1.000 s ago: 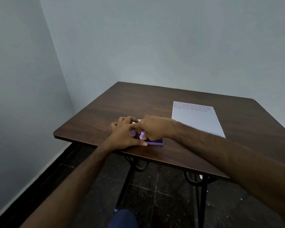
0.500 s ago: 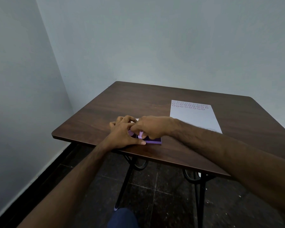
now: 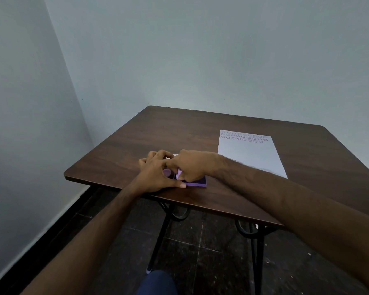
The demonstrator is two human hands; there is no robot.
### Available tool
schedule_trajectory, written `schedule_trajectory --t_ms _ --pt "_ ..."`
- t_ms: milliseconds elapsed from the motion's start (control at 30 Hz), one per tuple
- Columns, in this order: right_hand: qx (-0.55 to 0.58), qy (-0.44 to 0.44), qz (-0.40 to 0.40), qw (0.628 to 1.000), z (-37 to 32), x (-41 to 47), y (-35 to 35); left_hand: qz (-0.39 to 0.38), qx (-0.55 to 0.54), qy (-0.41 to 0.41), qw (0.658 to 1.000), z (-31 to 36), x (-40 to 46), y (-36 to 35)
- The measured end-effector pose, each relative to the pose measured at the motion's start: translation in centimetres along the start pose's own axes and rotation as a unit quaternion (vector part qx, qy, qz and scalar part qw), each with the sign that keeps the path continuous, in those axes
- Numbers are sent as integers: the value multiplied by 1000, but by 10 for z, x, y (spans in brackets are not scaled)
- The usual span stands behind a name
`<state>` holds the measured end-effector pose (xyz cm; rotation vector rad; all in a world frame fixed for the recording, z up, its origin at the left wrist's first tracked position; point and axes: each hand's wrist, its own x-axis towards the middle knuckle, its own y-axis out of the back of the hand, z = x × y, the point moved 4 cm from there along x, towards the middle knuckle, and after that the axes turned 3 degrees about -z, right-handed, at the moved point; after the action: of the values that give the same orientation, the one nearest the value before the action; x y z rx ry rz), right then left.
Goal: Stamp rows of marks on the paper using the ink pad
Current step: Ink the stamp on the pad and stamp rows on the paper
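At the near left edge of a dark wood-grain table [image 3: 200,128], your 2 bare hands meet over a purple ink pad [image 3: 197,184], which lies flat close to the table's front edge. Your left hand [image 3: 156,175] rests on the pad's left side, thumb stretched along its near rim and fingers curled over the far side, steadying it. A small lilac disc [image 3: 167,172], possibly a stamp cap, shows in the gap between thumb and fingers; whether it lies on the pad or is held you cannot tell. Your right hand [image 3: 193,166] is closed around a small lilac stamp [image 3: 179,173], pinching it between thumb and fingertips with its lower end down on the pad's dark surface. A sliver of something white [image 3: 175,155] peeks out just beyond the hands.

Farther back and to the right, well apart from the pad, a white sheet of paper [image 3: 250,155] lies flat on the table. 3 rows of small purple ring marks [image 3: 244,137] run across its far end, while the rest of the sheet is blank. Your right forearm crosses over its near corner.

Below the tabletop, black metal legs [image 3: 161,233] stand on a dark tiled floor [image 3: 200,252], and pale walls [image 3: 200,50] meet in a corner behind.
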<state>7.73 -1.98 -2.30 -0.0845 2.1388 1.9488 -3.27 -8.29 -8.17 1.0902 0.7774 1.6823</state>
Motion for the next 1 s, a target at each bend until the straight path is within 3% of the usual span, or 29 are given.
schedule_trajectory --t_ms 333,433,500,567,700,767,800,867,1000 --pt "56 -19 -12 998 1 -15 -6 -29 -23 21 999 4 -5 6" --pt "177 -55 89 979 17 -39 0 -27 6 9 1000 9 -6 8" --pt "267 -86 226 933 41 -68 3 -13 0 14 1000 11 -6 9" --pt "407 -114 321 848 69 -101 -4 -3 -19 19 1000 15 -4 11" --pt "606 -153 378 683 120 -153 -33 17 37 -25 999 49 22 6" --pt "610 -196 409 650 139 -176 -44 -19 68 -63 995 82 46 -10" --pt "563 -239 419 671 143 -181 -48 -39 89 -76 992 94 55 -18" --pt "400 -317 429 746 150 -196 -50 -76 136 -107 982 122 77 -38" --pt "190 -333 336 860 151 -197 -53 -156 176 -96 967 150 111 -70"
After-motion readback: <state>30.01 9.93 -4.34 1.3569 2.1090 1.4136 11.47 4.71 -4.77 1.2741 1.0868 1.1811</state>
